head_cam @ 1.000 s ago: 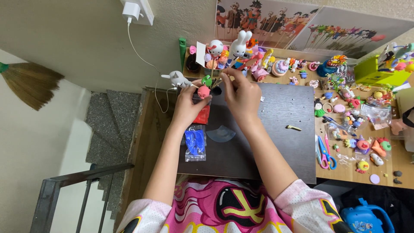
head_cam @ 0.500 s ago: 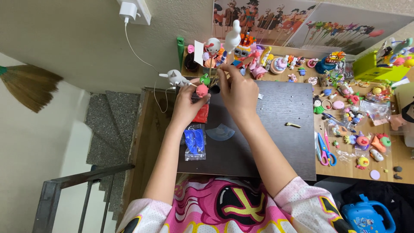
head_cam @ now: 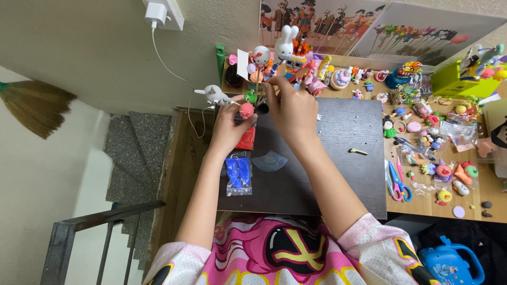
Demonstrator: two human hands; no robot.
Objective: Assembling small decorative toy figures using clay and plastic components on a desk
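L hand (head_cam: 228,126) grip pinches small pink clay figure (head_cam: 246,110); R hand (head_cam: 292,108) grip closed on thin stick (head_cam: 257,89), w/ both over dark wooden counter (head_cam: 338,158), blue clay bag (head_cam: 238,173) nearby.

Left hand (head_cam: 227,126): holds small pink clay figure (head_cam: 246,110).
Right hand (head_cam: 293,108): fingertips pinch thin stick (head_cam: 258,92) above dark mat (head_cam: 338,158).

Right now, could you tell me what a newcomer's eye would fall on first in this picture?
Both hands meet at the far edge of the dark work board: the left hand holds a small pink clay figure, and the right hand pinches something too small to tell. Behind them stands a white rabbit figurine, and colourful clay trinkets cover the wooden table to the right, with blue-handled scissors.
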